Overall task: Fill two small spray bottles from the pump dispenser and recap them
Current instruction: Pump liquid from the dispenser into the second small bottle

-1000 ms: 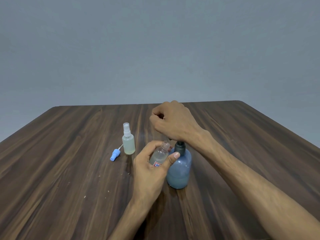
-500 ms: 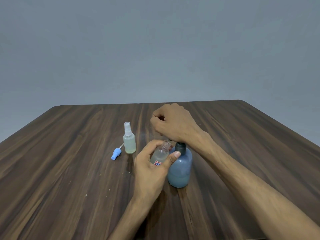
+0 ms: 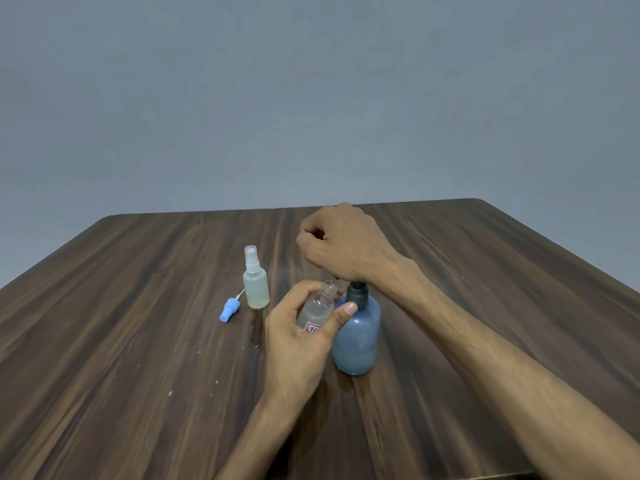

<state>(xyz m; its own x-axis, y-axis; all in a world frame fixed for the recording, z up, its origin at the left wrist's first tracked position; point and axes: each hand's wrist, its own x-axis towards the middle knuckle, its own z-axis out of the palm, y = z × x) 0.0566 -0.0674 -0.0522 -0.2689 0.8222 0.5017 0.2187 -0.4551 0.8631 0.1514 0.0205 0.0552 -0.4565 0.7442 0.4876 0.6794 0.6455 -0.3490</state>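
Observation:
A blue pump dispenser (image 3: 358,341) with a dark collar stands at the middle of the table. My right hand (image 3: 346,244) sits on top of it with curled fingers, covering the pump head. My left hand (image 3: 298,344) grips a small clear uncapped bottle (image 3: 317,308) with a red and blue label, tilted, its mouth just under the nozzle tip. A second small spray bottle (image 3: 256,284), capped with a white sprayer and holding pale liquid, stands to the left. A loose blue spray cap (image 3: 228,308) with its tube lies beside that bottle.
The dark wooden table (image 3: 121,358) carries a few small pale specks near its front left. Its far edge meets a plain grey wall, and its right edge runs diagonally behind my right forearm.
My right hand has sunk onto the dispenser's collar, hiding the short stem that showed a second ago. The left hand and its bottle have stayed in place.

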